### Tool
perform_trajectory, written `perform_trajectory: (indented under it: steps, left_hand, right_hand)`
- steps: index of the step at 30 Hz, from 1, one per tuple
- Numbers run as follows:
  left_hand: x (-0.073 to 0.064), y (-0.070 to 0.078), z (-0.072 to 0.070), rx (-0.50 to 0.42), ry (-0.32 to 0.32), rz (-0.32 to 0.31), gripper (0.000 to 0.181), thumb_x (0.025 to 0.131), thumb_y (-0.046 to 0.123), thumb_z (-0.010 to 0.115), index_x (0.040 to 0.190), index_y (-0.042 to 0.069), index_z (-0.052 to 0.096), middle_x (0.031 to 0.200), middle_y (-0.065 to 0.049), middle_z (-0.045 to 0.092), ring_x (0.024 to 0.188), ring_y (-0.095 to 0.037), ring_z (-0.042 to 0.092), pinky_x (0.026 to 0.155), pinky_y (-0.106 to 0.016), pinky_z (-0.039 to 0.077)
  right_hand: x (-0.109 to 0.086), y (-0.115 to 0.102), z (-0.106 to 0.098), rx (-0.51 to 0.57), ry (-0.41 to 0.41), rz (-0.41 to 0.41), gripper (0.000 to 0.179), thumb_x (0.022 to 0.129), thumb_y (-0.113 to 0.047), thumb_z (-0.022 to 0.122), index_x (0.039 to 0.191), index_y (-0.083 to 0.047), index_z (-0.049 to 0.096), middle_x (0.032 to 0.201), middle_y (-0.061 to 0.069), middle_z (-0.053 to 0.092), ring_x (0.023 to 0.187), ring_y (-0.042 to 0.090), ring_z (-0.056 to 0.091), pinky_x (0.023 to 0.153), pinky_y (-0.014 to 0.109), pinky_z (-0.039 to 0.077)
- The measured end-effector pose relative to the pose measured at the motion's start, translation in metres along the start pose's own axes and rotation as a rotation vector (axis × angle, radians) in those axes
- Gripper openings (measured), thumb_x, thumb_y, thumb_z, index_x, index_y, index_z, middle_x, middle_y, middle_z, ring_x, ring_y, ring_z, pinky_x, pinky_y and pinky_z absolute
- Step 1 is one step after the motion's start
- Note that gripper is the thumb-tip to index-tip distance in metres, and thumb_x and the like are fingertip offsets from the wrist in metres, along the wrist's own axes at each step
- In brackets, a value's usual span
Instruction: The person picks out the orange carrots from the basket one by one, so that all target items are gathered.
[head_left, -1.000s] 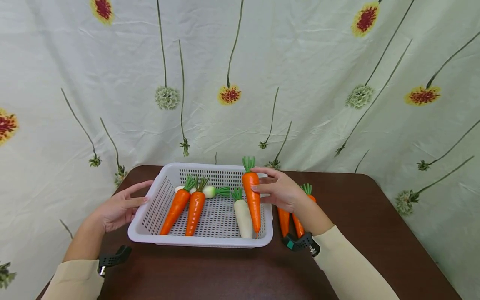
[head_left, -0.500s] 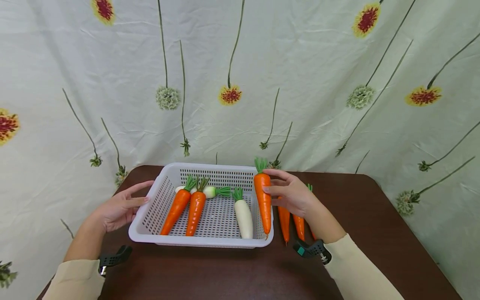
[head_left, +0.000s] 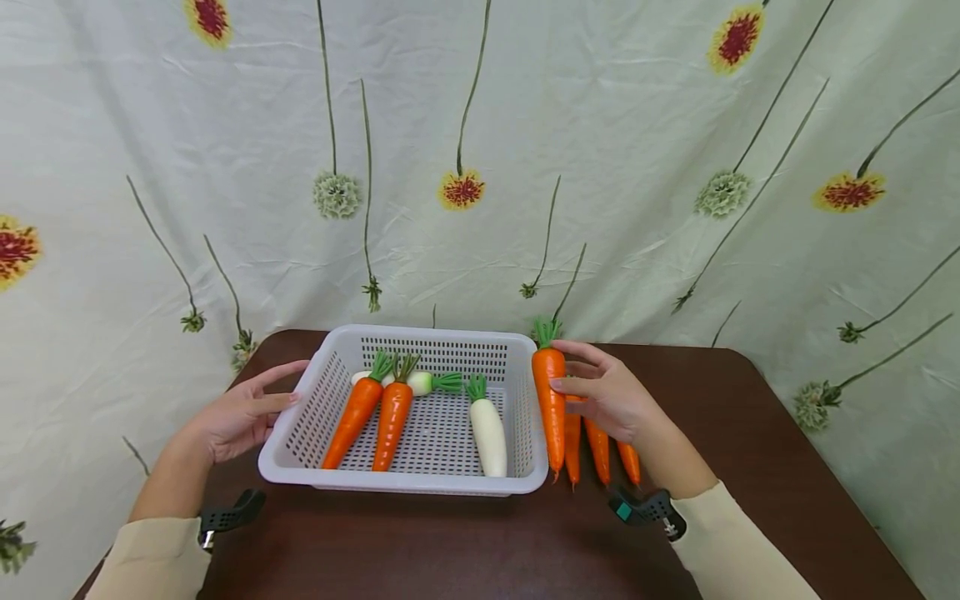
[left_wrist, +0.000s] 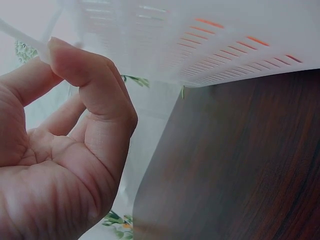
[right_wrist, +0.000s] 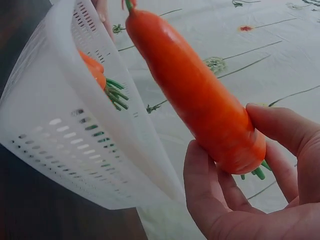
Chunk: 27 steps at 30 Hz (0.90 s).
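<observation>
In the head view a white perforated plastic basket point(head_left: 405, 482) holds two carrots, one point(head_left: 354, 422) leaning beside the other point(head_left: 392, 425), and two white radishes, one upright in line point(head_left: 489, 440), one lying across the back point(head_left: 422, 383). My left hand point(head_left: 238, 415) pinches the basket's left rim; the left wrist view shows its thumb point(left_wrist: 75, 62) at the rim. Just right of the basket, my right hand point(head_left: 606, 390) holds another carrot point(head_left: 550, 408) near its leafy end, between thumb and fingers. In the right wrist view that carrot point(right_wrist: 192, 95) is raised beside the basket wall.
Several more carrots point(head_left: 597, 450) lie on the dark brown table point(head_left: 450, 542) to the right of the basket, partly covered by my right hand. A white flowered cloth point(head_left: 480, 250) hangs behind the table.
My right hand has carried the carrot rightward, from above the basket's right end to just outside its right rim. More of the carrots on the table now show. The left hand stays put.
</observation>
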<state>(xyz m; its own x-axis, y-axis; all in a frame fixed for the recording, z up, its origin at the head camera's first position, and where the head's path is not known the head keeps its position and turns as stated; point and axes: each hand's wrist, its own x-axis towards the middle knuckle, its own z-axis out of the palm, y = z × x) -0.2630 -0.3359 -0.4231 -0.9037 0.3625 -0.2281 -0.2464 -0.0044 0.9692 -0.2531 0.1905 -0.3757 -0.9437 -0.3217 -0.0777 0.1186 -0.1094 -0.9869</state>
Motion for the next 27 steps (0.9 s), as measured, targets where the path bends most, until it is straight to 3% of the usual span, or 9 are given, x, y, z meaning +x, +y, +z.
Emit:
perform_trajectory:
  steps: [10,27]
  left_hand:
    - [-0.003,0.002,0.002,0.016,0.004,0.004,0.073,0.107,0.015,0.053,0.166,0.023,0.011,0.120,0.006,0.071,0.107,-0.022,0.074,0.091,-0.058,0.058]
    - [0.000,0.000,0.002,0.050,0.025,-0.005,0.073,0.107,0.016,0.055,0.166,0.022,0.012,0.119,0.005,0.071,0.106,-0.024,0.075,0.091,-0.058,0.059]
  right_hand:
    - [-0.009,0.007,-0.015,0.026,0.017,0.009,0.057,0.097,0.000,0.065,0.149,-0.016,0.048,0.133,0.007,0.056,0.091,0.020,0.065,0.084,0.037,0.062]
    - [-0.022,0.018,-0.044,0.013,0.072,-0.026,0.058,0.097,-0.004,0.068,0.150,-0.015,0.049,0.128,0.001,0.061,0.107,0.022,0.068,0.091,0.039,0.061]
